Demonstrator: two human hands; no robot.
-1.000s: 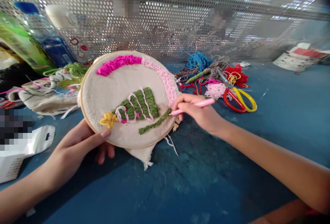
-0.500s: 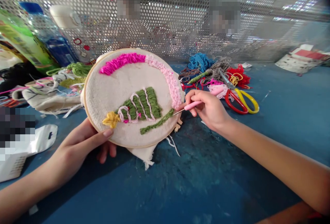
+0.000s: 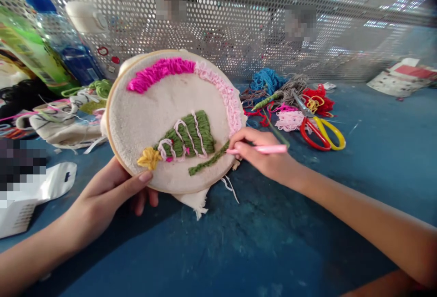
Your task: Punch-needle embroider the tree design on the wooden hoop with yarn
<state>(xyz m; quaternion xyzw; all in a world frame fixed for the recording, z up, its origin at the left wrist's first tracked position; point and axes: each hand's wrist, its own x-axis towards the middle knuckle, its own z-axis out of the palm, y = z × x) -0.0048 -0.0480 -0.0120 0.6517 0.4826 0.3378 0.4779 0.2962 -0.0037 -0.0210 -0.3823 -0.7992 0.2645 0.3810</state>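
Observation:
My left hand (image 3: pixel 112 187) grips the lower left rim of a round embroidery hoop (image 3: pixel 114 144), thumb on the cloth and fingers behind. The hoop is tilted up off the table. Its cream cloth (image 3: pixel 150 115) bears a green yarn tree (image 3: pixel 201 133) with pale pink loops, a yellow star (image 3: pixel 149 158), and an arc of magenta (image 3: pixel 160 74) and light pink stitching (image 3: pixel 229 101). Pinched in my right hand (image 3: pixel 259 156) is a pink-handled punch needle (image 3: pixel 273 149), held at the upper end of a green stitched line (image 3: pixel 208 164). Fingers hide its tip.
Scissors (image 3: pixel 321 128) with red and yellow handles lie right, beside blue yarn (image 3: pixel 266 80), red yarn (image 3: pixel 319 99) and pink yarn (image 3: pixel 288 120). Bottles (image 3: pixel 78 60) and folded cloth (image 3: pixel 64 126) stand left. A perforated metal panel (image 3: pixel 218 19) closes the back of the blue table (image 3: pixel 273 242).
My right hand has moved in over the hoop's right edge, and the needle's metal shaft is now hidden. The needle handle lies more level. The hoop's top edge sits higher.

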